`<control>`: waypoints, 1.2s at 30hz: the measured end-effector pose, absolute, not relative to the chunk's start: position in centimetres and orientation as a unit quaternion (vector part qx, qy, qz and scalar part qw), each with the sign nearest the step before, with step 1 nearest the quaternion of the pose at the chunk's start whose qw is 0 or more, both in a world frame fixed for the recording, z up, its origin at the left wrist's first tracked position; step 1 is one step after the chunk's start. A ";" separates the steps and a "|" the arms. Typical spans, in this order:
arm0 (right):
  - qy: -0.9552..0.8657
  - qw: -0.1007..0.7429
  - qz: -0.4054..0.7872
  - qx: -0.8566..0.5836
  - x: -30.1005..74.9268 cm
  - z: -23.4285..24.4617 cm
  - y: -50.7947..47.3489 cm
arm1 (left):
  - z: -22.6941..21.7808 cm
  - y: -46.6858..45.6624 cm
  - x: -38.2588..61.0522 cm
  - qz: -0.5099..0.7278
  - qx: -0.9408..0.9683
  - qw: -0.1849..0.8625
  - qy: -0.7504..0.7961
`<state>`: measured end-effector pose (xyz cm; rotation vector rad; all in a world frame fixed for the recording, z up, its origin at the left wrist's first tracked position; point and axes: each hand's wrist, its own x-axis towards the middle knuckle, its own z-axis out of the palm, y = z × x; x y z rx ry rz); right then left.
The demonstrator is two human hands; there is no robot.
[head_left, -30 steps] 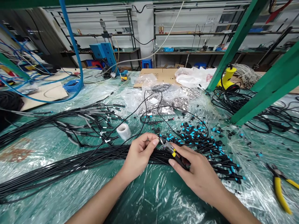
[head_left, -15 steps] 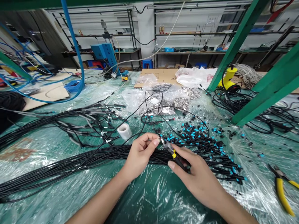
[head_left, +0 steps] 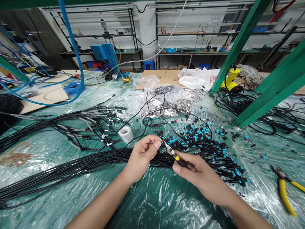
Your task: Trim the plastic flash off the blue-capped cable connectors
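Observation:
My left hand (head_left: 144, 156) is closed in a pinch, thumb against forefinger. The small thing between those fingertips is too small to make out. My right hand (head_left: 200, 176) wraps round pliers (head_left: 173, 152) with black and yellow handles. Their metal jaws point up and left, close to my left fingertips. Below both hands runs a long bundle of black cables (head_left: 71, 171). Many cable ends with blue tips (head_left: 195, 136) lie fanned out just beyond and to the right of the pliers.
A white roll (head_left: 126, 134) stands left of my hands. Yellow-handled cutters (head_left: 283, 190) lie at the right edge. Plastic bags of small metal parts (head_left: 162, 106) sit farther back. A green post (head_left: 247, 119) rises at the right; a blue hose (head_left: 75, 41) hangs at the left.
The pliers have turned slightly in my right hand, and their handles look closer together. My left hand keeps its pinch. The whole view has shifted a little.

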<state>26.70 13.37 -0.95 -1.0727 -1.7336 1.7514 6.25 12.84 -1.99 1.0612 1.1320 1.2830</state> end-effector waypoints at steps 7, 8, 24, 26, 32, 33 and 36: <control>-0.484 0.193 0.787 -0.330 26.7 -0.6 13.3 | -1.8 12.8 6.2 0.550 0.434 0.555 0.449; -0.548 0.213 0.725 -0.358 26.6 -0.7 13.1 | -1.9 12.8 6.2 0.550 0.436 0.550 0.453; -0.687 0.236 0.549 -0.413 26.6 -0.9 13.2 | -2.2 13.0 6.2 0.537 0.452 0.520 0.487; -0.540 0.213 0.732 -0.357 26.8 -0.7 13.1 | -2.0 13.0 6.2 0.540 0.438 0.547 0.466; -0.227 0.129 0.941 -0.214 26.8 -0.3 12.9 | -2.1 13.0 6.1 0.550 0.416 0.587 0.424; -0.256 0.145 0.928 -0.228 26.7 -0.3 12.8 | -2.2 13.0 6.2 0.550 0.416 0.587 0.425; -0.443 0.207 0.812 -0.319 26.3 -0.1 12.5 | -2.1 13.1 6.3 0.548 0.417 0.580 0.436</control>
